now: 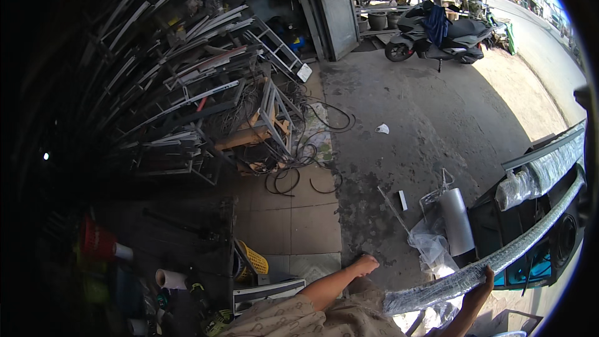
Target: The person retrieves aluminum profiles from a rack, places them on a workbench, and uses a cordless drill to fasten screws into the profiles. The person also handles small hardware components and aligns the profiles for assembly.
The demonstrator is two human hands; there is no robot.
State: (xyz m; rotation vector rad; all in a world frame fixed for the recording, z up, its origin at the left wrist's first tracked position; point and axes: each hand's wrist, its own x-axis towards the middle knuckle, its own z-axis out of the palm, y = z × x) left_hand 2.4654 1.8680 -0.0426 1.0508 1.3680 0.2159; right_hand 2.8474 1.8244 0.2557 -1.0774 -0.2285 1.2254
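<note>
My right hand (488,278) grips a long bundle (430,294) wrapped in clear plastic film, near its close end at the lower right. The bundle slants up and away to the right and looks curved toward the picture's rim. What lies inside the film I cannot tell. My left hand (365,265) is closed in a fist in front of my body, apart from the bundle, with nothing showing in it. Beyond the held bundle, another film-wrapped bundle (543,178) lies on a dark frame. A roll of clear film (457,221) stands near it on the ground, beside loose crumpled film (432,243).
A motor scooter (443,31) is parked at the far right, by an open metal door (337,9). Metal profiles (206,65) fill racks at the left, with black cables (299,162) on the floor below. A yellow basket (254,259) and a red bucket (97,241) stand near left.
</note>
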